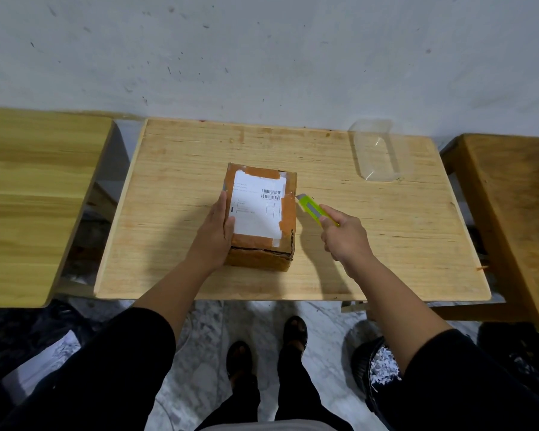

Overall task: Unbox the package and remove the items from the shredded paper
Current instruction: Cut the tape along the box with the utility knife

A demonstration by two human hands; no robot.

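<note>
A brown cardboard box, sealed with brown tape and bearing a white shipping label, stands in the middle of the wooden table. My left hand lies flat against the box's left side with the thumb on its top. My right hand grips a yellow-green utility knife. The knife's tip points at the box's right upper edge and is very close to it; whether it touches I cannot tell. The box is shut, so its contents are hidden.
A clear plastic container lies at the table's back right. Wooden tables stand to the left and right. On the floor are a black bag with shredded paper at right, dark bags at left, and my feet.
</note>
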